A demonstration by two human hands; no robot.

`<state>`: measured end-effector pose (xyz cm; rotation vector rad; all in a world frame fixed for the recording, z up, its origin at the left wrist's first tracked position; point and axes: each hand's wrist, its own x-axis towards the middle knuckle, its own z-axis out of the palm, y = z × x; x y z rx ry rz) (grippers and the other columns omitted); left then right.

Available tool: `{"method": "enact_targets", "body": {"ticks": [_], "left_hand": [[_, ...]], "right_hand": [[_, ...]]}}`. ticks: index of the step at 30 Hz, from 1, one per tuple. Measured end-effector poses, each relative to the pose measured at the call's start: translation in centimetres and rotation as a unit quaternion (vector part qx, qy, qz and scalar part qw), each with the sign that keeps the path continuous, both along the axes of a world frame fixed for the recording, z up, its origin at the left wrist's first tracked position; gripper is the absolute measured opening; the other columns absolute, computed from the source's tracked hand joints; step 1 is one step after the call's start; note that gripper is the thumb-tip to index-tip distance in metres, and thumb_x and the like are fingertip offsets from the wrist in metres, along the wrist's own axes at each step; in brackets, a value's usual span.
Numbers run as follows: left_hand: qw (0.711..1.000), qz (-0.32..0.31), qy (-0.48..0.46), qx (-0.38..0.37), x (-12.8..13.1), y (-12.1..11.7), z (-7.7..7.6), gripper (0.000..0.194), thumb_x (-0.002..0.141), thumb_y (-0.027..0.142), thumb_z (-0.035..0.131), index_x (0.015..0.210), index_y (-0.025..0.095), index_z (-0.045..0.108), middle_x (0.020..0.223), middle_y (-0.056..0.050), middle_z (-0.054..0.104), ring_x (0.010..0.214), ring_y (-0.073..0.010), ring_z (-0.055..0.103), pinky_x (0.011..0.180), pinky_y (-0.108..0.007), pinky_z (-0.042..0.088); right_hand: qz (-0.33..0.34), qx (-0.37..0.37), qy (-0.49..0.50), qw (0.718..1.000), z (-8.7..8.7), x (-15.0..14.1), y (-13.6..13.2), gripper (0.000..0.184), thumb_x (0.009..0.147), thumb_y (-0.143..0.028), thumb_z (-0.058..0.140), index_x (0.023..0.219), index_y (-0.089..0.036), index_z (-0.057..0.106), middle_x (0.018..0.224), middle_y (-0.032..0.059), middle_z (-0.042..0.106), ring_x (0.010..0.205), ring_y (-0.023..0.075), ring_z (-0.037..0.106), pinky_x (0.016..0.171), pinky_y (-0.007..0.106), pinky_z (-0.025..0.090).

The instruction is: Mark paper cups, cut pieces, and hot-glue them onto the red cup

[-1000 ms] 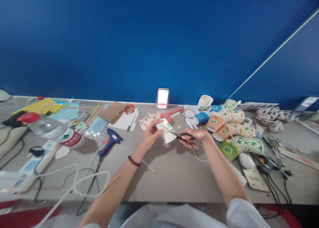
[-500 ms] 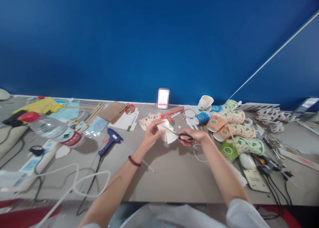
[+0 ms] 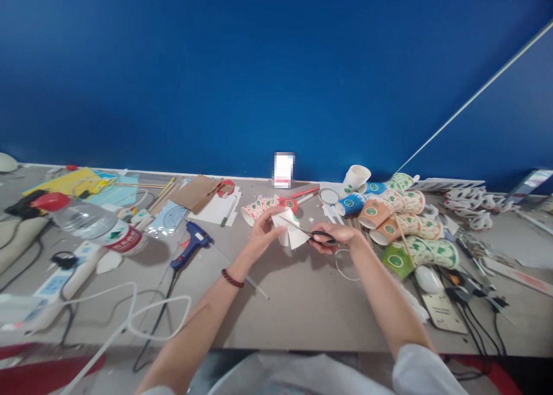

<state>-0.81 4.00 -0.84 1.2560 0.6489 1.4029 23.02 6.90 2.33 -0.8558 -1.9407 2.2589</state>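
Along the far side, a blue wall (image 3: 276, 84), with a long grey table (image 3: 298, 314) below, reaching to a straight near edge. Most room for moving on the near middle of the tabletop, between the forearms (image 3: 203, 314); tighter toward the wall. Limiting sideways moves on the right, rows of nested paper cups (image 3: 389, 228) lying on their sides, with a pale flat slab (image 3: 443, 313) nearer the edge. On the left, a red-capped bottle (image 3: 93, 225) on its side, then, closer in, a blue glue gun (image 3: 192, 245). Just beyond the left hand, a red-patterned cup (image 3: 259, 209), close enough to brush. In the middle, over the table and well inside its near edge, left hand (image 3: 263, 231) pinching between thumb and fingers, right hand (image 3: 339, 235) curled around dark handles. In the right hand, scissors (image 3: 324, 236), blades pointing left and laid across the work; exact gap between blades too small to tell. Between the hands, held by the left, a white paper piece (image 3: 298, 236) with green print, bent and angular in outline. By judgement, cutting under way and only partly done, with paper apparently left to cut between blades and left fingers. Smallest, beyond the scissors, a white scrap (image 3: 311, 219), possibly an offcut.
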Motion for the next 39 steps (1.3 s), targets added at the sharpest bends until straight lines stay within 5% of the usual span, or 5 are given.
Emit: {"method": "enact_targets", "body": {"ticks": [7,20,39], "left_hand": [[0.999,-0.002,-0.028,-0.035,-0.08,0.11,-0.21,0.037,0.067,0.030,0.078,0.101,0.022,0.068,0.110,-0.006,0.061,0.101,-0.0215,0.057,0.089,-0.033,0.045],[0.992,0.013,-0.090,-0.087,-0.44,0.60,-0.52,0.037,0.066,0.030,0.078,0.100,0.023,0.065,0.109,-0.005,0.062,0.099,-0.0198,0.058,0.084,-0.031,0.047],[0.994,0.046,-0.080,-0.053,-0.47,0.59,-0.15,0.035,0.066,0.027,0.078,0.099,0.023,0.067,0.113,-0.005,0.057,0.102,-0.0189,0.054,0.086,-0.029,0.045]], "right_hand": [[-0.003,-0.001,0.014,1.000,1.08,-0.21,-0.51,0.049,0.074,-0.063,0.060,0.069,-0.014,0.053,0.051,-0.0003,0.055,0.038,0.0067,0.040,0.030,0.019,0.024],[-0.012,0.008,0.008,1.000,0.17,0.55,0.13,0.047,0.077,-0.059,0.061,0.068,-0.013,0.054,0.047,0.0005,0.060,0.028,0.0051,0.039,0.026,0.016,0.024],[-0.012,0.010,-0.003,1.000,0.55,0.70,0.13,0.048,0.077,-0.059,0.060,0.067,-0.013,0.055,0.047,0.0005,0.061,0.027,0.0043,0.039,0.026,0.015,0.023]]}}
